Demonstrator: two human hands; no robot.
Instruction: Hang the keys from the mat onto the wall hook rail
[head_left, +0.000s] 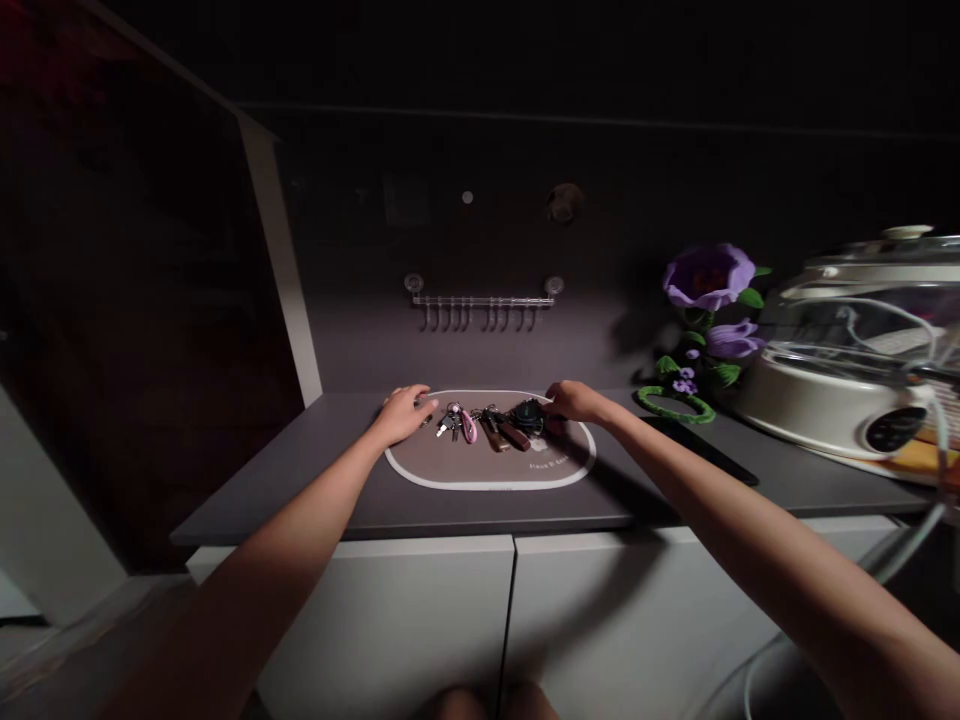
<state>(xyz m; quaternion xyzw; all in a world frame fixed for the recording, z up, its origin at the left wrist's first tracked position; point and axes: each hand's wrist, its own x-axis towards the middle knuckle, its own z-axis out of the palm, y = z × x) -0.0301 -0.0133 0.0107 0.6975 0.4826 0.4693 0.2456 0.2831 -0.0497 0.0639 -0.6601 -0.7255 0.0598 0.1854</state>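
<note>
An oval brown mat with a white rim lies on the dark counter, bearing several keys in a row. My left hand is at its left end, fingers apart, beside a small metallic item partly hidden by the thumb. Nearest to it are a bunch of keys and a pink strap. Two brown leather key holders lie at the middle. My right hand is curled at the right end, next to a round black item; what its fingertips hold, if anything, is hidden.
A clear rail with hooks is fixed to the wall behind the mat. To the right stand purple artificial flowers, a green ring, a flat black slab and a white appliance with a cable. White cupboard doors are below.
</note>
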